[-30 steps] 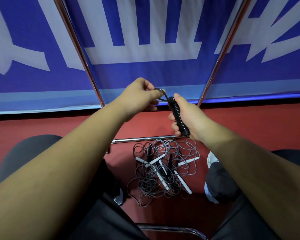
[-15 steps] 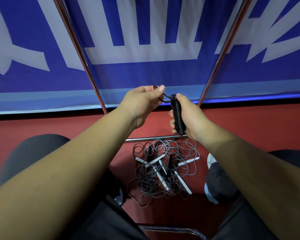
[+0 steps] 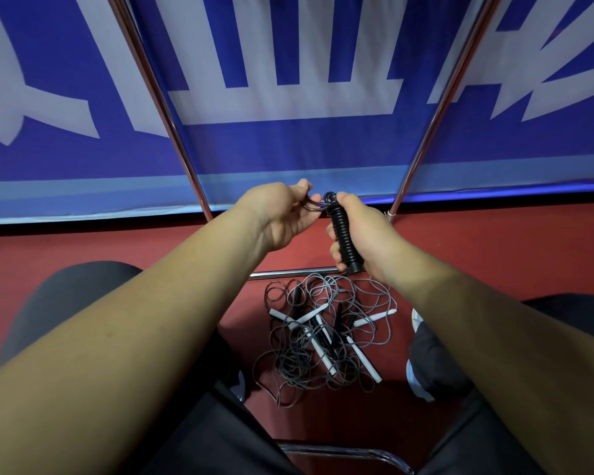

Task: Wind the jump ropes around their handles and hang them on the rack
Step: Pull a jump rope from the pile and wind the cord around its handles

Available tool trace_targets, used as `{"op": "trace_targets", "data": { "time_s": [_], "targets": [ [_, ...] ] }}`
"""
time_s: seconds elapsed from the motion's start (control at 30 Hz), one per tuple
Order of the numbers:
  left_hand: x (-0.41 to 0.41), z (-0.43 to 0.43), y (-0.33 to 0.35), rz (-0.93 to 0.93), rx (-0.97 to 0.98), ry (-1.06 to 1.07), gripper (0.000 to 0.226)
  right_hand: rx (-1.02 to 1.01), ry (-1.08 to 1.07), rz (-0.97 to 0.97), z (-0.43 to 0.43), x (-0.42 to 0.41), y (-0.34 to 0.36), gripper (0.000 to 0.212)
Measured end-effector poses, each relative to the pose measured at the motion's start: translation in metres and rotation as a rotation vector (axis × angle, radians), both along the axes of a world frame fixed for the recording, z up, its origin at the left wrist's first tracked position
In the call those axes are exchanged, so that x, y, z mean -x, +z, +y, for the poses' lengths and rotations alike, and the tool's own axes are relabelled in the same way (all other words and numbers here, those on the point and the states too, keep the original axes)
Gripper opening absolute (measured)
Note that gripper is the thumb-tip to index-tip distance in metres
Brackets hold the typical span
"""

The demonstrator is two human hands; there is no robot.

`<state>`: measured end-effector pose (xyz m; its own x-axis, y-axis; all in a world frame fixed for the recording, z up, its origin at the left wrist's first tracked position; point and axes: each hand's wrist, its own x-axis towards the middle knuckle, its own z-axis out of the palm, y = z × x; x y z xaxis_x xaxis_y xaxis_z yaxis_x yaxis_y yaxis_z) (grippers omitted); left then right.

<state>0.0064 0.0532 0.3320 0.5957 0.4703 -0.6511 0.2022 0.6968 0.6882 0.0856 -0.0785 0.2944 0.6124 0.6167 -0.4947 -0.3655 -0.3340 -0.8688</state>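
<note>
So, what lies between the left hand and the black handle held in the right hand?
In the head view, only a short loop of rope, pinched by the left hand, runs to the top of the black handle.

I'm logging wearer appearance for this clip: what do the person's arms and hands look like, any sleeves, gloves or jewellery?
The left forearm and right forearm are bare to the frame edge, no sleeve visible. The left hand and right hand wear no gloves; no watch, wristband or ring shows. Dark trousers cover the legs.
</note>
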Motion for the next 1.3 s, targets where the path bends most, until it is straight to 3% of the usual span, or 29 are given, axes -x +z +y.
{"op": "trace_targets", "data": {
  "time_s": [0.1,0.3,0.6,0.8,0.97,1.3],
  "targets": [
    [-0.002,0.000,0.000,0.008,0.001,-0.010,0.028,-0.017,0.007,-0.003,-0.001,-0.002,0.002,0.046],
    [0.001,0.003,0.000,-0.008,-0.042,-0.052,0.007,-0.075,0.030,-0.020,0.000,-0.002,0.006,0.041],
    [0.001,0.001,0.004,0.061,-0.199,-0.238,0.037,-0.083,0.009,-0.020,-0.003,-0.005,0.009,0.042],
    [0.001,-0.003,0.007,0.104,-0.389,-0.322,0.039,-0.061,-0.005,-0.005,-0.003,-0.001,0.009,0.040],
    [0.002,0.004,0.008,0.081,-0.513,-0.322,0.031,-0.069,0.027,0.023,-0.003,-0.002,0.009,0.041],
    [0.006,-0.001,-0.003,-0.004,-0.473,-0.276,0.017,-0.090,0.204,0.085,-0.012,-0.012,0.010,0.045]
  ]
}}
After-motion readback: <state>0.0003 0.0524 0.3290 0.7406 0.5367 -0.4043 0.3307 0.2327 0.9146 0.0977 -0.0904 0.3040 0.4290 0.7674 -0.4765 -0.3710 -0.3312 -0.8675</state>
